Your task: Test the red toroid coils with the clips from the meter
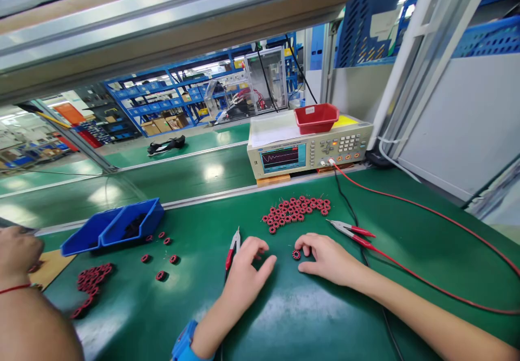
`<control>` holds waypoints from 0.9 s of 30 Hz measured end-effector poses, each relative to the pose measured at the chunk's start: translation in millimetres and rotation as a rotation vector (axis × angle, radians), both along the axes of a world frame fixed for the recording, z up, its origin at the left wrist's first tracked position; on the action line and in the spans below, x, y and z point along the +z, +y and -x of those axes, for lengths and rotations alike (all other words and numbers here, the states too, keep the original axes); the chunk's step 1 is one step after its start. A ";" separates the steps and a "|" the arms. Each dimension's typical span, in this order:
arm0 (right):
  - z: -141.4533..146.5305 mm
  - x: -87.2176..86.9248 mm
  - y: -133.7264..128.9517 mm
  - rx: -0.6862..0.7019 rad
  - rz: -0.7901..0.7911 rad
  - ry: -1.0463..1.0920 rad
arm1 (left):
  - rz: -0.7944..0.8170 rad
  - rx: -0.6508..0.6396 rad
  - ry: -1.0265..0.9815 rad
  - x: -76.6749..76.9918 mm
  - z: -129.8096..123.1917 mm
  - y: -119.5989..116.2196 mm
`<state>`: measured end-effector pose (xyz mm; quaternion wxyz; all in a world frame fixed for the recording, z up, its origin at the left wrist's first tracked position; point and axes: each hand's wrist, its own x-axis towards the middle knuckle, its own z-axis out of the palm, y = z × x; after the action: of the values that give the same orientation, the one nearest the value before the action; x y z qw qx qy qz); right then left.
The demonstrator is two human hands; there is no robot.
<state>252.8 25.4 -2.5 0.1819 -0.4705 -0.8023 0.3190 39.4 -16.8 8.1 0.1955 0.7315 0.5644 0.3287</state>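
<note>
A small red-and-black ring coil [296, 254] lies on the green table top, between the curved fingers and thumb of my right hand [323, 258]. The fingertips are around it at its right side; whether they touch it is hard to tell. My left hand [249, 271] hovers over the table to the left, fingers apart and holding nothing. Close beside it lies a clip with a red handle [231, 251]. Past my hands is a cluster of red ring coils [290, 212]. To the right of my right hand rests another red-handled clip [351, 231] on a red cable.
A tester with a screen [312, 147] stands at the back, a red tray [317, 118] on top. Blue bins [114, 228], loose coils [161, 276] and a coil pile [91, 285] are at left. Another person's hand [18, 253] is at far left. Cables cross the right side.
</note>
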 end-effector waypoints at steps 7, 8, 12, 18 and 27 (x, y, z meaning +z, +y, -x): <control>12.0 -1.3 -3.9 0.076 0.122 0.308 | 0.519 -0.087 -0.756 -5.5 -16.9 -6.4; 13.8 -1.1 -5.9 0.108 0.161 0.390 | 0.590 -0.109 -0.849 -4.8 -17.4 -6.3; 19.5 1.1 -14.6 0.144 0.179 0.524 | 0.755 -0.189 -1.031 -2.2 -20.3 -6.9; 13.3 9.5 -12.9 0.112 0.148 0.526 | 0.736 -0.093 -1.089 2.4 -19.8 -9.9; 8.3 11.2 -10.1 0.012 0.095 0.505 | 0.791 -0.090 -1.089 5.0 -18.7 -11.5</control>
<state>244.5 15.3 8.7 0.3525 -0.3790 -0.7183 0.4649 58.1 -28.3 13.1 0.7188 0.3576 0.4323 0.4106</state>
